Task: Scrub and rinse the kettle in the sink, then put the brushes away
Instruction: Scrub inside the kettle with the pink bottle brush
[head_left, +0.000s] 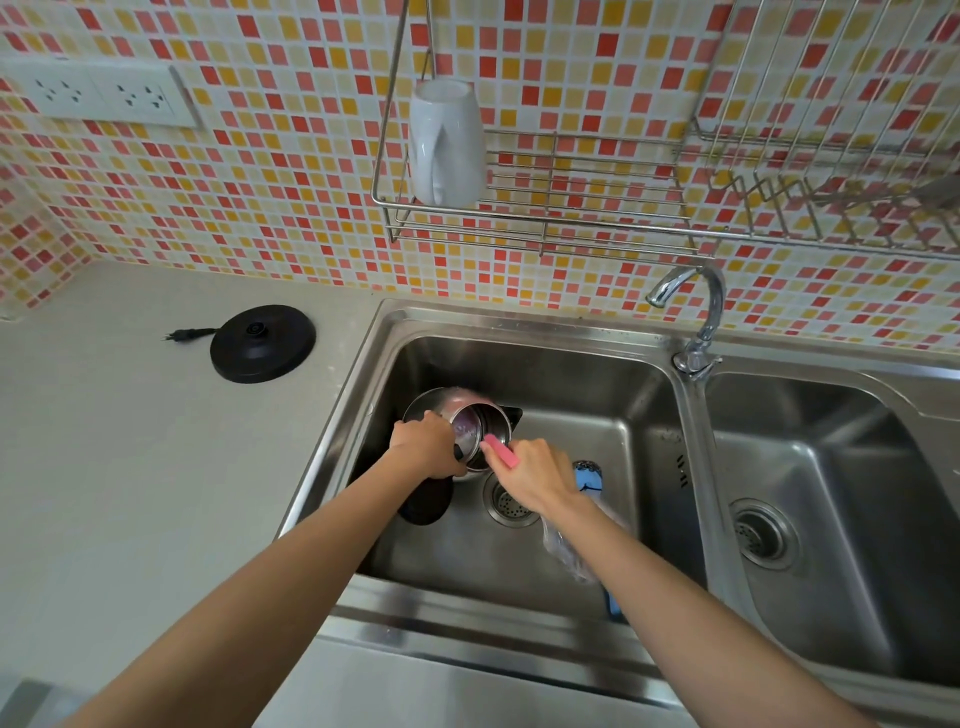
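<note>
A steel kettle lies tilted on its side in the left basin of the sink, its mouth turned toward me. My left hand grips it at the rim, by the black handle. My right hand holds a pink brush by its handle; the brush head reaches into the kettle's mouth. The kettle's black lid hangs open below my left wrist. A second brush with a blue handle lies on the basin floor, partly hidden under my right forearm.
The black kettle base with its plug sits on the grey counter to the left. The tap stands between the two basins, no water running. A white mug hangs upside down on a wire rack above. A drain strainer lies below the kettle.
</note>
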